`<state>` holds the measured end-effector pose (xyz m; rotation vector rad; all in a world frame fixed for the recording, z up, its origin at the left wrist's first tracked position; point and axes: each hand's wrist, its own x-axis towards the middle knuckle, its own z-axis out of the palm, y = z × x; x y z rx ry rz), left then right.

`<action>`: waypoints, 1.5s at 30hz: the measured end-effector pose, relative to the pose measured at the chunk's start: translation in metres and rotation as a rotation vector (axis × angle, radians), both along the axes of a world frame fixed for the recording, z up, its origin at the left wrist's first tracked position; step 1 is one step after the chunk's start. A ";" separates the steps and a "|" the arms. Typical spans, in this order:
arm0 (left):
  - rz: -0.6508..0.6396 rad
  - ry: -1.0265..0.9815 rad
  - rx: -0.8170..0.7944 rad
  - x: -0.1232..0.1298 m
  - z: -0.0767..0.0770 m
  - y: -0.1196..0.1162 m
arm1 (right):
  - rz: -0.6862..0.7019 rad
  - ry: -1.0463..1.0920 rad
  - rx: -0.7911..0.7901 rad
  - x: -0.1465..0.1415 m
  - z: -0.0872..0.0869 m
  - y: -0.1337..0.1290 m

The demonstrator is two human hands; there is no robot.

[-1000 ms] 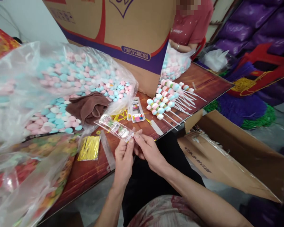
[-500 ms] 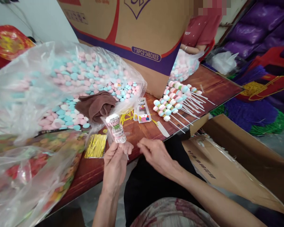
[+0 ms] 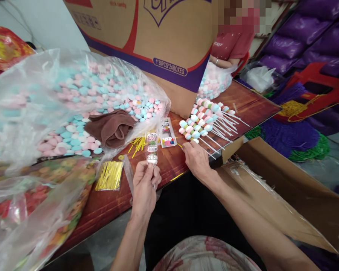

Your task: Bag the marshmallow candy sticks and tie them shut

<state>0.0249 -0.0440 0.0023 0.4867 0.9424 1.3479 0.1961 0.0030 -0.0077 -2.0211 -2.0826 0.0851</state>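
This seems to be a small candy-packing workshop. On one table (image 3: 254, 101) there are a big bag (image 3: 31, 99) full of pink and blue sweets (image 3: 87, 84), many skewers (image 3: 202, 124) side by side, and gold ties (image 3: 110, 175). A large carton (image 3: 169, 41) is printed "1*30PCS*24BOXES", another person (image 3: 228, 49) is beyond it, and purple sacks (image 3: 307, 34) are piled up behind.

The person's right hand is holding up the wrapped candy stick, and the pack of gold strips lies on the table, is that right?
Not quite: the head view shows the left hand holding up the wrapped candy stick. The pack of gold strips does lie on the table.
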 end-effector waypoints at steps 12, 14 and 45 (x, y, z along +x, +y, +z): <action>0.016 0.157 -0.037 0.028 -0.004 0.008 | 0.081 1.251 -0.149 -0.018 0.017 -0.050; 0.018 0.188 -0.005 0.031 -0.004 0.007 | 0.053 1.294 -0.159 -0.026 0.012 -0.048; -0.375 -0.121 -0.153 0.020 0.016 0.005 | 0.349 1.245 -0.243 -0.007 0.025 -0.034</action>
